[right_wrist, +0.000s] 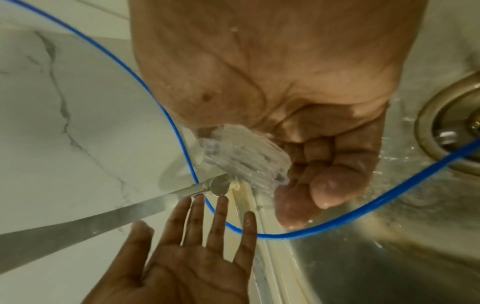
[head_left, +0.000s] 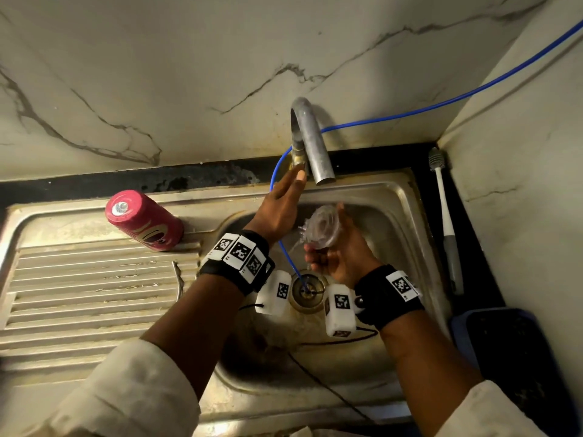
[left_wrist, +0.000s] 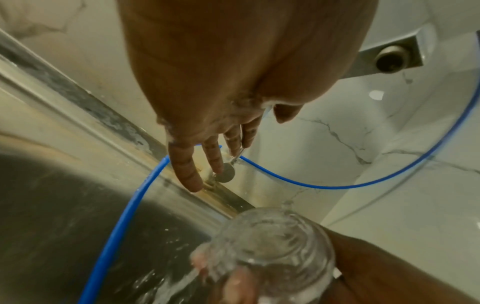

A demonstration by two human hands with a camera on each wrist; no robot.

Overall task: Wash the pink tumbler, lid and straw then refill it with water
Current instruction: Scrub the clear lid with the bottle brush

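Two hands are at work over your sink (head_left: 372,197), so take things from the left. Farthest left, the pink tumbler (head_left: 143,219) lies on its side on the draining board (head_left: 79,279), untouched and well apart from both hands; a thin metal rod, possibly the straw (head_left: 179,280), lies near the board's inner edge, though it is too slim to be sure. Next, your left hand (head_left: 280,203) reaches up with fingers straight and spread, fingertips (left_wrist: 217,164) at the small round tap handle (left_wrist: 226,172) at the base of the spout (head_left: 310,143), gripping nothing. A blue hose (head_left: 285,257) runs past it down to the drain (head_left: 307,290). To the right, your right hand (head_left: 339,253) curls round the clear lid (head_left: 321,228), holding it below the spout with water splashing off it.

Judging by this, you are rinsing the lid. Turn the handle gently so the stream stays modest, tilt the lid so water sweeps every groove, and keep your grip firm, since wet plastic probably slips easily.
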